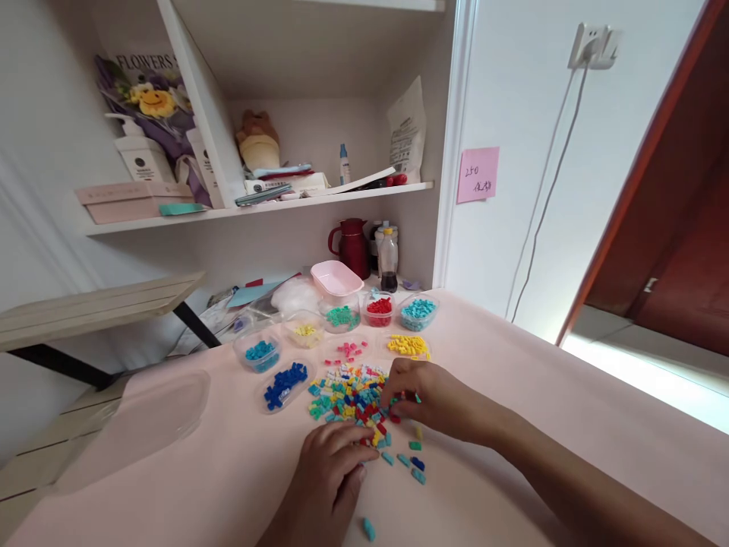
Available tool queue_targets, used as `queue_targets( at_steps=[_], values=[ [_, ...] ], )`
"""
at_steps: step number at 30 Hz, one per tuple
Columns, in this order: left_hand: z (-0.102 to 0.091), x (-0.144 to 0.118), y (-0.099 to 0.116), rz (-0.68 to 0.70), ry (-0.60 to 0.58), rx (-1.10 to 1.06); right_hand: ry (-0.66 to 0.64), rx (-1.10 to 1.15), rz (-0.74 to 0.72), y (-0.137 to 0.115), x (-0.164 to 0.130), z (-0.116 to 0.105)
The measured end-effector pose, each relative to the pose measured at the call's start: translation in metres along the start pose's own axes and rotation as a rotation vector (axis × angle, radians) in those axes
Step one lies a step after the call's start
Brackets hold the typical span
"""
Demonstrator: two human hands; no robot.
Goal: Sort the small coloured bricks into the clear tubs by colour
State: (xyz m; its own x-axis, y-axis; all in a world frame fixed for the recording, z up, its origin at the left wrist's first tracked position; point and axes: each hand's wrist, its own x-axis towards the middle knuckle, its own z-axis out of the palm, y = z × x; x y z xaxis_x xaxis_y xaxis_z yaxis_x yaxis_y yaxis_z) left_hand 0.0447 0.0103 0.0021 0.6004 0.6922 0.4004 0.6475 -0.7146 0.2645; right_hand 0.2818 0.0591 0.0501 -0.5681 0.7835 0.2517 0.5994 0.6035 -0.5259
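Note:
A mixed pile of small toy bricks [347,391] in many colours lies on the pink tabletop. My left hand [333,467] rests palm down at the pile's near edge, fingers stretched out and slightly apart, holding nothing. On the pile's right side, my right hand [424,395] reaches down with thumb and fingers curled together among the bricks; what they pinch is too small to make out. A red brick [395,418] shows beside its thumb. Between the hands and toward me lie loose bricks, among them a green one [415,446] and a dark blue one [418,463].
Clear tubs hold sorted bricks: dark blue [286,384], blue [260,354], green [342,317], red [379,308], light blue [418,310] and yellow [408,346]. Behind stand a pink basin [336,279], a red jug [354,251] and a bottle [388,262]. A clear lid [153,414] lies left.

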Motion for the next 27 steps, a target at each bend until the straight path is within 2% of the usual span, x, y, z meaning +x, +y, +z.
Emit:
queue_targets(
  at_steps=[5,12,27],
  values=[
    [0.001,0.001,-0.001,0.036,0.043,0.014,-0.084,-0.122,-0.072,-0.006,-0.002,0.009],
    [0.004,-0.001,-0.004,0.042,0.022,0.049,-0.122,-0.230,-0.044,-0.005,0.001,0.014],
    [0.001,0.000,0.003,0.034,0.016,0.065,-0.197,-0.248,-0.079,0.001,-0.003,0.009]
  ],
)
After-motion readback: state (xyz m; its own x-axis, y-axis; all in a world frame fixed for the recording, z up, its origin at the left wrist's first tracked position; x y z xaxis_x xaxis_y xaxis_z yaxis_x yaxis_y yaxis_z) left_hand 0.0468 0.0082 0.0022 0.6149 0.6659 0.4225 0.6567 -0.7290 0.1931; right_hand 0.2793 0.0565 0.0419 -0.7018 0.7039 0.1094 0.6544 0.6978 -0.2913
